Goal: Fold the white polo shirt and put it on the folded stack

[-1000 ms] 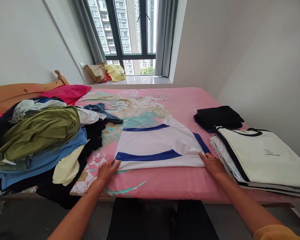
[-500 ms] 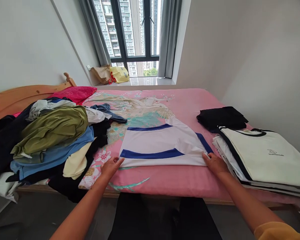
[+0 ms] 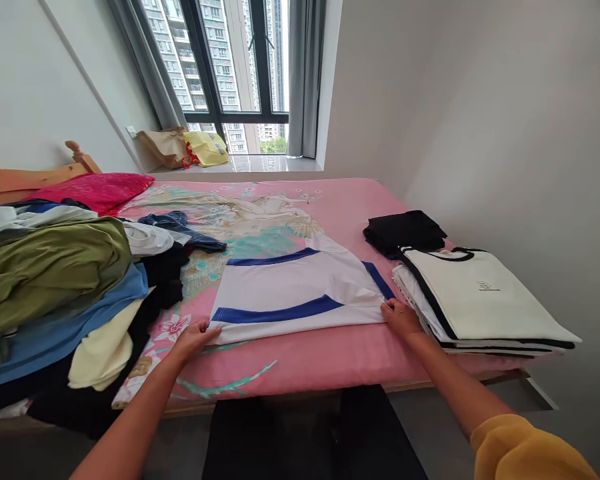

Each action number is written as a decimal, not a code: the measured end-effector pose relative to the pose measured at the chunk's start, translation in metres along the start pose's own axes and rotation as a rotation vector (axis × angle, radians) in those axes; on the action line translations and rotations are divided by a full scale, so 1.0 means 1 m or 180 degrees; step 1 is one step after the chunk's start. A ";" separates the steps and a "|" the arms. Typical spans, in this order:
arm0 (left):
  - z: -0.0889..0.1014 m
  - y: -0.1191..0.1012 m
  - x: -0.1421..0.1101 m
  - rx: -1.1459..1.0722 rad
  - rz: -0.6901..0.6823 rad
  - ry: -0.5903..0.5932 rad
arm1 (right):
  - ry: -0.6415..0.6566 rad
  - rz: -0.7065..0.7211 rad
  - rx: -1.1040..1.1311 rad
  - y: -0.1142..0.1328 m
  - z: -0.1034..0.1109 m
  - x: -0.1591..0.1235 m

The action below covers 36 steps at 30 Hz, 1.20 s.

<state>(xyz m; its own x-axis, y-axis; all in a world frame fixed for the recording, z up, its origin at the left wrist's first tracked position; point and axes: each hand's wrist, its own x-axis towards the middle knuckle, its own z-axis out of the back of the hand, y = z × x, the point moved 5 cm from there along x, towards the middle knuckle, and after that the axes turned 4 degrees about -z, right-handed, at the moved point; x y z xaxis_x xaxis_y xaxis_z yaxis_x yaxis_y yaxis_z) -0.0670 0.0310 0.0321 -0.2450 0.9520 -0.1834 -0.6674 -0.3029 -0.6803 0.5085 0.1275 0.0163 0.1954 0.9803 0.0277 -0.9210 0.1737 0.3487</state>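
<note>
A white shirt point(image 3: 275, 285) with blue bands lies spread on the bed in front of me, its near edge running between my hands. My left hand point(image 3: 195, 339) pinches the near left corner of the shirt. At the near right side, by the blue-trimmed sleeve, my right hand point(image 3: 400, 316) grips the cloth with closed fingers. Just beyond my right hand sits a stack of folded clothes with a cream shirt point(image 3: 500, 303) with black trim on top.
A heap of loose clothes, olive garment point(image 3: 55, 270) uppermost, covers the bed's left side. Folded black clothing point(image 3: 405, 231) lies behind the stack. The pink bedsheet point(image 3: 300, 363) shows at the near edge. Bags point(image 3: 205, 148) stand on the windowsill.
The view has turned to the right, so everything sits further left. Both hands keep hold of the shirt, and its near edge now slants slightly, lower at the left.
</note>
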 end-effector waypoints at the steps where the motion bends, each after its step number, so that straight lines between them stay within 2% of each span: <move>1: -0.001 -0.003 -0.003 0.0169 -0.0058 0.0050 | 0.0022 0.0002 0.0016 -0.002 -0.001 0.000; 4: -0.002 -0.008 -0.010 0.0872 -0.0066 -0.0101 | 0.0088 0.0039 0.0017 -0.007 -0.007 0.001; 7: -0.004 -0.005 -0.017 0.1101 -0.0009 -0.0317 | 0.0080 0.0128 0.0005 -0.011 -0.011 0.003; 9: -0.004 -0.005 -0.021 0.1241 -0.0112 -0.0455 | 0.0092 0.0116 0.0041 -0.015 -0.013 0.004; 11: 0.000 -0.008 -0.026 0.1423 -0.0321 -0.0792 | 0.0096 0.0015 0.0171 -0.018 -0.012 0.005; 13: 0.002 -0.017 -0.032 0.1559 -0.0695 -0.1188 | -0.0222 -0.0089 0.0425 -0.016 -0.003 0.002; 15: -0.007 -0.031 -0.038 0.1559 -0.1265 -0.1307 | -0.0842 -0.0046 0.0737 -0.003 0.012 -0.008; 17: -0.027 -0.048 -0.044 0.1450 -0.1890 -0.0992 | -0.1243 0.0277 0.1041 0.025 0.024 -0.025; 18: -0.040 -0.055 -0.047 0.1401 -0.2138 -0.0755 | -0.1221 0.0561 0.1166 0.042 0.025 -0.035; 20: -0.064 -0.064 -0.052 0.1432 -0.2381 -0.0338 | -0.0800 0.1301 0.1236 0.077 0.020 -0.056; 21: -0.073 -0.064 -0.055 0.1532 -0.2356 -0.0203 | -0.0521 0.1694 0.1122 0.090 0.013 -0.067; 23: -0.080 -0.057 -0.060 0.1849 -0.2096 -0.0098 | -0.0128 0.2152 0.0643 0.094 -0.005 -0.082; 24: -0.079 -0.050 -0.062 0.2033 -0.1902 -0.0107 | -0.0080 0.2127 0.0348 0.086 -0.014 -0.084; 26: -0.069 -0.035 -0.065 0.2360 -0.1465 -0.0197 | -0.0238 0.1637 -0.0177 0.055 -0.023 -0.082; 28: -0.055 -0.028 -0.066 0.2579 -0.1043 -0.0347 | -0.0486 0.1065 -0.0483 0.029 -0.022 -0.078; 29: -0.050 -0.030 -0.064 0.2627 -0.0925 -0.0407 | -0.0559 0.0959 -0.0550 0.026 -0.020 -0.079; 30: -0.050 -0.037 -0.062 0.2620 -0.0925 -0.0434 | -0.0592 0.0991 -0.0565 0.030 -0.017 -0.080; 32: -0.062 -0.066 -0.057 0.2432 -0.1281 -0.0360 | -0.0524 0.1373 -0.0487 0.058 -0.014 -0.085; 34: -0.087 -0.101 -0.053 0.2118 -0.1868 -0.0108 | -0.0264 0.1927 -0.0377 0.096 -0.016 -0.091; 36: -0.112 -0.122 -0.050 0.1934 -0.2253 0.0182 | 0.0133 0.2301 -0.0365 0.122 -0.026 -0.093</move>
<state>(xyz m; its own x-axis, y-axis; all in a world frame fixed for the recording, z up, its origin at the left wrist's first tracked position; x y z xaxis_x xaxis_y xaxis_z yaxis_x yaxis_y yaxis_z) 0.1060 0.0254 0.0449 0.3833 0.9196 0.0861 -0.9053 0.3925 -0.1622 0.3692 0.0596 0.0320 -0.4854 0.8562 0.1771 -0.8450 -0.5114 0.1565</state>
